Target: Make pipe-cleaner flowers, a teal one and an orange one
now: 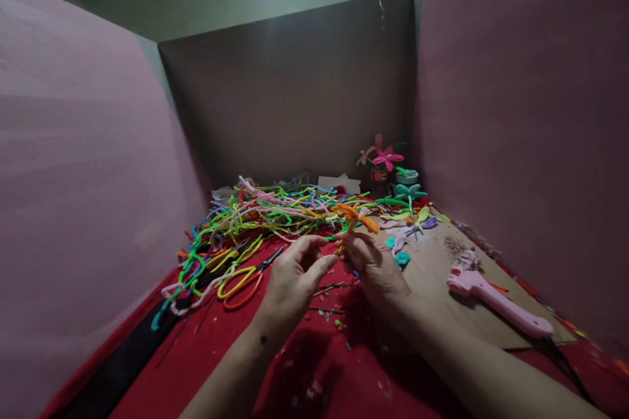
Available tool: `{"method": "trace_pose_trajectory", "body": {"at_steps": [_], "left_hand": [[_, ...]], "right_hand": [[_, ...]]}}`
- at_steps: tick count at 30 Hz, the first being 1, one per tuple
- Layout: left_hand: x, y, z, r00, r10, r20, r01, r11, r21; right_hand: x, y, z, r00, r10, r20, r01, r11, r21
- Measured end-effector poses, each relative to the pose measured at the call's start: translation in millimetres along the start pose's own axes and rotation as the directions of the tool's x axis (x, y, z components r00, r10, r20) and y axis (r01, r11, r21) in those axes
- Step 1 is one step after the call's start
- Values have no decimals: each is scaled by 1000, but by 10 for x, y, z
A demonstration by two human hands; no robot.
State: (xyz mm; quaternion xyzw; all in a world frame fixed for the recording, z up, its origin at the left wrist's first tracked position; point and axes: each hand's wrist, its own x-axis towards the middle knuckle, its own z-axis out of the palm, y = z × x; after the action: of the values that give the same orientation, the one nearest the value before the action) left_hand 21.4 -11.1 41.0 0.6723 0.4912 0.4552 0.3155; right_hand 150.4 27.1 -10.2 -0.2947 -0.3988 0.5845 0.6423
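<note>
My right hand [376, 268] is closed around the stem of an orange pipe-cleaner flower [354, 215], whose petals rise above the fingers with a pale tuft in the centre. Close beside it, my left hand [297, 272] has thumb and index finger curled together in a pinch near the stem. A bit of green pipe cleaner [330, 237] shows by the left index fingertip; whether the fingers grip it I cannot tell. Scissors [246, 281] with yellow and orange handles lie left of my left hand, on the red cloth [196, 353].
A tangled heap of coloured pipe cleaners [265, 206] spreads behind my hands. At right, a pink glue gun [501, 304] rests on a brown board [432, 301] near purple and teal petals [401, 258]. Finished pink flowers [388, 158] stand at the back. Pink panels [531, 111] enclose both sides.
</note>
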Motion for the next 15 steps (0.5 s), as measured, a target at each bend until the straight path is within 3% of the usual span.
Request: {"method": "trace_pose_trajectory", "body": {"at_steps": [4,9,12,15], "left_hand": [[-14,-167,110,989,144,20,-143,933,332],[-44,-291,263,963,257,78,-237,672,702],[-33,-337,285,969,228,96,-211,558,802],[-18,-386,263,972,205,114,-214,575,790]], "right_hand": [[-1,24,5,998,54,-8,-53,992,115],[-31,53,8,997,70,-24,-69,996,61],[-65,59,24,997,73,-3,-73,997,-21],[-97,62,42,998,68,15,-67,996,-62]]}}
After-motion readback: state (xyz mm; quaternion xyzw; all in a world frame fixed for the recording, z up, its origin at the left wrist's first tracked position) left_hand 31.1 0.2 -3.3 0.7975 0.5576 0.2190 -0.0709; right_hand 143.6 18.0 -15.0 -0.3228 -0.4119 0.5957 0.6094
